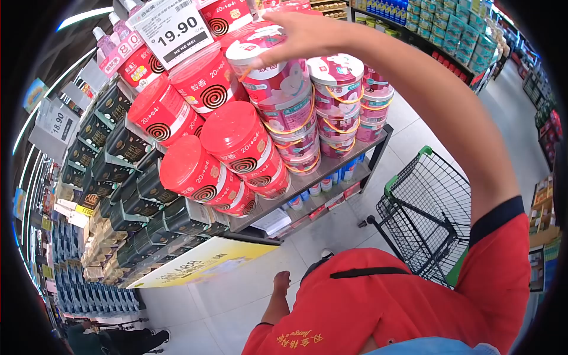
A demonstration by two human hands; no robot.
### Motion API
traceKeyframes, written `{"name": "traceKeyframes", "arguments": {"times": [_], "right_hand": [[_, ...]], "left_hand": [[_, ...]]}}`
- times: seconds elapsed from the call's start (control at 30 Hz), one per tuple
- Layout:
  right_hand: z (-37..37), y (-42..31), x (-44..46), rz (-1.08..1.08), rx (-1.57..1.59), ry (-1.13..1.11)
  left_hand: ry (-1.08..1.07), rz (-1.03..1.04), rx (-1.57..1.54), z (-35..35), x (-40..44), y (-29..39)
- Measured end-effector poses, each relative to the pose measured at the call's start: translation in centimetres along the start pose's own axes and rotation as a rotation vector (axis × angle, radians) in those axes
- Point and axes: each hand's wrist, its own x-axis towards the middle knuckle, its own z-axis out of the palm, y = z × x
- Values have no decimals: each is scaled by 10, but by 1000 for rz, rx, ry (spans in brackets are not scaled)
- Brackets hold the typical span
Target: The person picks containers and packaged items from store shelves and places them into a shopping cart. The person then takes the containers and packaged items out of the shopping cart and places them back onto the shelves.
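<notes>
My right hand (283,42) reaches across the top of the display. Its fingers and thumb are spread around the lid of a pink-and-white mosquito coil tub (275,86), gripping it from above. That tub stands on top of a stack of similar tubs with yellow handles. To its right is another pink stack (337,89). Red mosquito coil tubs (234,133) with black spiral pictures are piled on the left. My left hand (283,281) hangs low beside my body, fingers curled in, with nothing visible in it, away from the shelf.
A price sign (171,32) reading 19.90 rises over the red tubs. Dark boxes (139,195) fill the shelf to the left. A green-and-black shopping cart (423,207) stands close on the right. Spray cans (325,182) sit on the lower shelf. Another person (112,340) is at bottom left.
</notes>
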Motion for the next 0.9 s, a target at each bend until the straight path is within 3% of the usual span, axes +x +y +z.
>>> {"name": "traceKeyframes", "arguments": {"times": [0.17, 0.3, 0.33, 0.37, 0.43, 0.53, 0.6, 0.67, 0.7, 0.77, 0.8, 0.9], "right_hand": [[17, -14, 50, 319, -138, -233], [33, 8, 92, 358, -95, -360], [11, -14, 89, 294, 65, -782], [8, -26, 78, 298, 68, -787], [9, -41, 58, 382, -35, -382], [14, -32, 65, 197, -108, -353], [12, -51, 43, 139, -128, -321], [21, -86, 4, 90, -505, 136], [15, -72, 14, 94, -503, 141], [-3, -32, 44, 44, 3, -234], [-10, -31, 43, 215, 48, -195], [-31, -54, 9, 163, 252, -146]], "left_hand": [[72, -116, -252, -20, -25, -40], [100, -199, -184, -25, -52, -55], [87, -235, -200, -26, -57, -59], [76, -271, -214, -28, -60, -64], [73, -277, -252, -26, -49, -80], [78, -281, -337, -17, -33, -86], [75, 150, -28, -18, -18, -72], [120, 88, -149, -19, -39, 7], [116, 197, -155, -19, -34, 28], [87, 407, -151, -19, -35, 84], [63, 508, -140, -21, -50, 125], [-188, 766, -200, -20, -116, 243]]}}
